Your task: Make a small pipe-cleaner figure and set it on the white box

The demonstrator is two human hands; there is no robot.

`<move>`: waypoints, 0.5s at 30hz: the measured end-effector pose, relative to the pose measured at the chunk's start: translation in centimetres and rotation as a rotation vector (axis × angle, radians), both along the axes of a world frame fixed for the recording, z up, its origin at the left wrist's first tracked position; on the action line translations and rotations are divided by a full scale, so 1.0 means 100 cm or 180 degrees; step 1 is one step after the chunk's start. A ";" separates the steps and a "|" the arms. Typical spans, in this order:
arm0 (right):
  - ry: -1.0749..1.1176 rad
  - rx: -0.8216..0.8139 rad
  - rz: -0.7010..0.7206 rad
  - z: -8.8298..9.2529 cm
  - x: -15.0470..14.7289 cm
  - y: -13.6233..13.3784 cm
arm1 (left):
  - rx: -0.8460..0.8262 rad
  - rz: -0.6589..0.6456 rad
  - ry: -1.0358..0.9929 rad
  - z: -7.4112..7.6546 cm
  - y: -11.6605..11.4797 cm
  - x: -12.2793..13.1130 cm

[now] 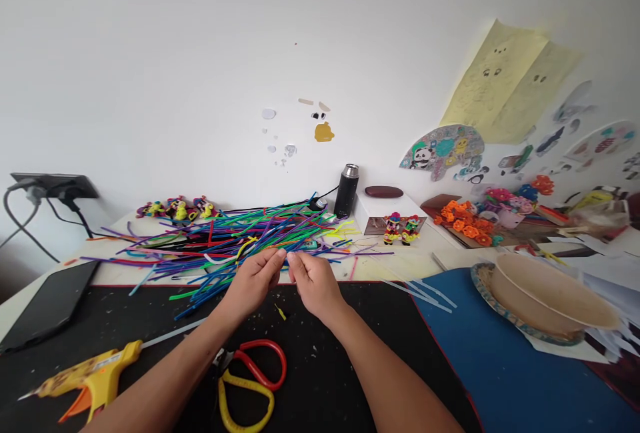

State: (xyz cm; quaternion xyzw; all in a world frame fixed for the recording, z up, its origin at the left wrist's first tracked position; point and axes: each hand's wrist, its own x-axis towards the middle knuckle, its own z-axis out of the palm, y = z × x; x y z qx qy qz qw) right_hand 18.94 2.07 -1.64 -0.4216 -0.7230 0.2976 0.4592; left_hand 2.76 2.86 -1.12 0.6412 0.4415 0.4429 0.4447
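My left hand (259,277) and my right hand (313,281) meet thumb to thumb above the far edge of the black mat (350,366). Both are closed in a pinch; whatever sits between the fingers is hidden or too small to name. Just beyond them spreads a heap of many-coloured pipe cleaners (200,253). A small yellow-green scrap (281,312) lies on the mat below the hands. Nearer to me rest scissors with one red and one yellow handle (247,386), partly covered by my left forearm. A yellow hot glue gun (95,373) with a glue stick in it lies at left.
Behind the heap stand a black thermos (347,191) and a white box (390,209) with two small figures (401,229) before it. Clear glue sticks (425,294), a beige bowl (555,293) and orange flowers (465,219) occupy the right. A dark tablet (53,303) lies left.
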 end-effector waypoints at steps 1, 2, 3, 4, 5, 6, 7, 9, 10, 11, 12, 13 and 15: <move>-0.0012 0.0049 -0.0008 0.000 0.000 0.000 | -0.0011 -0.0007 -0.0007 0.000 0.000 0.000; -0.0026 0.0078 -0.0016 -0.001 0.000 0.000 | -0.0014 -0.0018 -0.0012 0.001 0.000 0.001; -0.0044 0.0087 -0.0023 -0.001 0.000 0.000 | -0.0015 -0.0029 -0.0020 0.001 -0.001 0.001; -0.0065 0.0086 -0.0030 -0.001 0.000 0.000 | -0.0022 -0.0043 -0.0037 0.001 -0.001 0.001; -0.0082 0.0080 -0.0035 0.000 0.000 0.000 | -0.0039 -0.0054 -0.0070 0.000 -0.001 0.001; -0.0092 0.0075 -0.0039 0.000 0.000 0.000 | -0.0060 -0.0067 -0.0107 0.000 0.000 0.001; -0.0095 0.0075 -0.0037 0.001 0.000 -0.001 | -0.0079 -0.0078 -0.0146 -0.001 0.000 0.001; -0.0096 0.0087 -0.0027 0.002 0.000 -0.001 | -0.0104 -0.0103 -0.0208 -0.002 0.000 0.002; -0.0099 0.0091 -0.0025 0.002 0.000 -0.001 | -0.0113 -0.0121 -0.0239 -0.003 0.001 0.002; -0.0105 0.0091 -0.0029 0.002 0.000 -0.001 | -0.0122 -0.0137 -0.0271 -0.003 0.001 0.001; -0.0114 0.0088 -0.0038 0.002 0.000 -0.001 | -0.0137 -0.0157 -0.0293 -0.003 0.002 0.001; -0.0117 0.0080 -0.0050 0.002 0.000 0.000 | -0.0162 -0.0190 -0.0291 -0.003 0.002 0.000; -0.0109 0.0046 -0.0064 0.001 0.001 0.001 | -0.0186 -0.0267 -0.0163 0.001 0.003 -0.003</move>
